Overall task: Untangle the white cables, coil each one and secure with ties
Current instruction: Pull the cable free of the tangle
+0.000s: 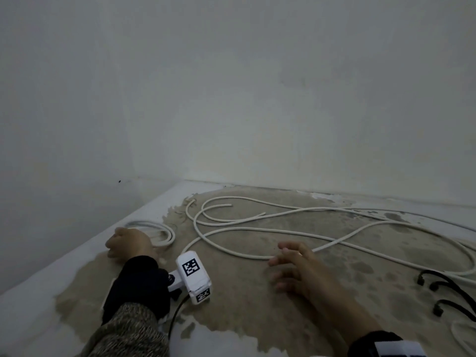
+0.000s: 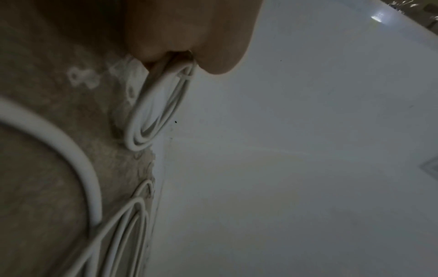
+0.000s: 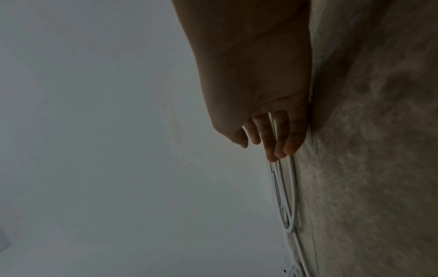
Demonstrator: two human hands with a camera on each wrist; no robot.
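A small coil of white cable (image 1: 164,234) lies at the left of the worn table top (image 1: 231,305). My left hand (image 1: 128,244) is curled into a fist on the coil's near side. The left wrist view shows that hand (image 2: 189,37) pinching the bundled coil (image 2: 158,105) where its turns meet. Long loose white cables (image 1: 304,208) sprawl in crossing loops over the middle and right. My right hand (image 1: 286,264) hovers just before a loose strand, palm down with the fingers (image 3: 272,138) spread and straight, holding nothing. Thin cable loops (image 3: 289,196) lie beyond them.
Several black ties (image 1: 445,284) lie at the right, near the table's front. A white wrist camera (image 1: 193,276) sits on my left forearm. White walls meet in a corner behind the table, and the table's left edge runs diagonally past my left hand.
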